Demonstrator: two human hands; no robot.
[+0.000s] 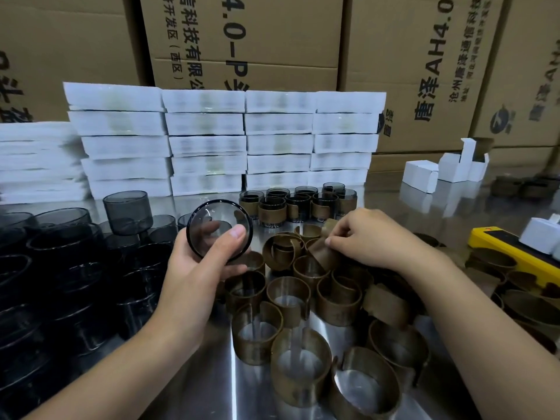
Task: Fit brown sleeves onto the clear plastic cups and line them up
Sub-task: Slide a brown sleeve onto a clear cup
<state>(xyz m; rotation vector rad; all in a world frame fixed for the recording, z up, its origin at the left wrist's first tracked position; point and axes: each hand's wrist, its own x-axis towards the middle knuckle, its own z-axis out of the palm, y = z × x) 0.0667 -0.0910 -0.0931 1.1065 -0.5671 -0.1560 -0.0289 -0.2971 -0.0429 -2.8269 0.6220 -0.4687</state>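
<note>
On the steel table (218, 374), a crowded heap of brown sleeves (289, 295) lies just before the row of sleeved cups (298, 204). Lifting one sleeve could drag tangled neighbours along or knock that row. The left hand (194, 268) grips a clear cup (219, 230), tilted, thumb across its rim. The right hand (366, 237) pinches one sleeve (325, 253) between thumb and fingertips, apart from the cup.

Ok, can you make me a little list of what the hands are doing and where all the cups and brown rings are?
left hand: grips a clear cup, tipped toward the camera
right hand: pinches a brown sleeve from the pile
loose sleeves: heaped on the metal table, centre
finished cups: sleeved, grouped behind the pile
bare cups: crowded at the left
white stacks: at the back
</note>
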